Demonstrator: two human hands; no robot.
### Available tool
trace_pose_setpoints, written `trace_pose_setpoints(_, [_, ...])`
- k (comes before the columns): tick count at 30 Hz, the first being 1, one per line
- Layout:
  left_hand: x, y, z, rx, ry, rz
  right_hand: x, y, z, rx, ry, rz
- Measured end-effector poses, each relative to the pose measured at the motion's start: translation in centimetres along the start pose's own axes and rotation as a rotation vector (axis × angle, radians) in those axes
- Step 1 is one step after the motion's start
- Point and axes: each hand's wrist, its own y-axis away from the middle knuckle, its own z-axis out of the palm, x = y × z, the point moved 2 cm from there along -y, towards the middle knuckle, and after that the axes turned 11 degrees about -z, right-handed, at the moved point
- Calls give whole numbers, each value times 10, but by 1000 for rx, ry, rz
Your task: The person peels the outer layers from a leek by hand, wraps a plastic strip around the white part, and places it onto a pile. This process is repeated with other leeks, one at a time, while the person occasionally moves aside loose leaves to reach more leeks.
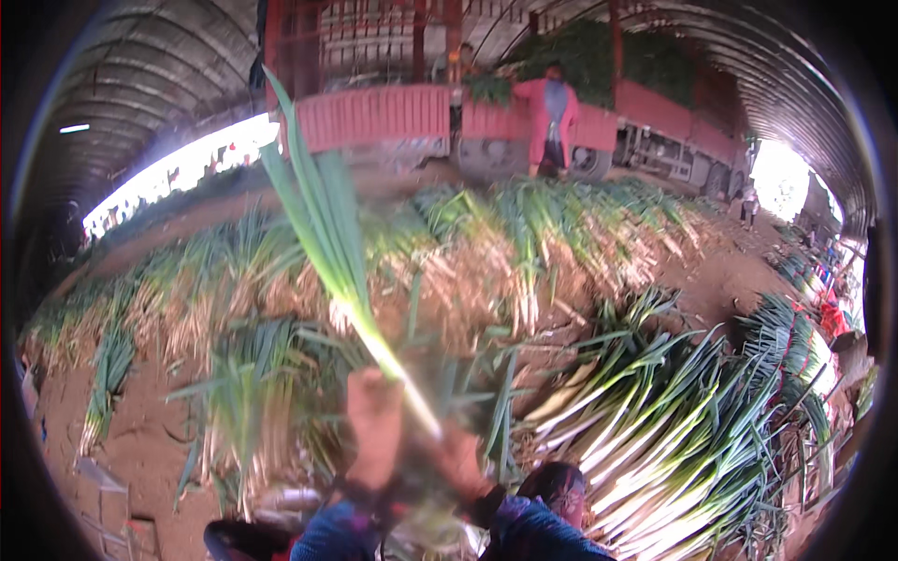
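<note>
A long green onion slants across the middle, its broad green leaves up at the left and its white end low. My left hand is closed around the lower white stem. At the root end is my right hand, so smeared by motion that its fingers cannot be made out. Beside my right arm lies a big spread of green onions, white ends toward me and leaves away. Left of my hands, another bunch of green onions is blurred. Loose leaves lie around and beneath my hands.
Rows of green onions cover the bare soil ahead. Behind them stands a red truck, where a person in a pink coat stands by some greens. A tied pile of green onions sits at the right. Curved roofing arches overhead.
</note>
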Motion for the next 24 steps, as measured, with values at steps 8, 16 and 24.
trace_pose_setpoints(8, [-4, -10, 8, -22, 107, -171, -9, 1, -15, 65, 56, 16])
trace_pose_setpoints(16, [16, -23, 15, -131, -18, -244, -12, -9, -17, 82, 116, 67])
trace_pose_setpoints(24, [11, -16, 19, -98, -18, -252, -3, -7, -11, 122, 223, 147])
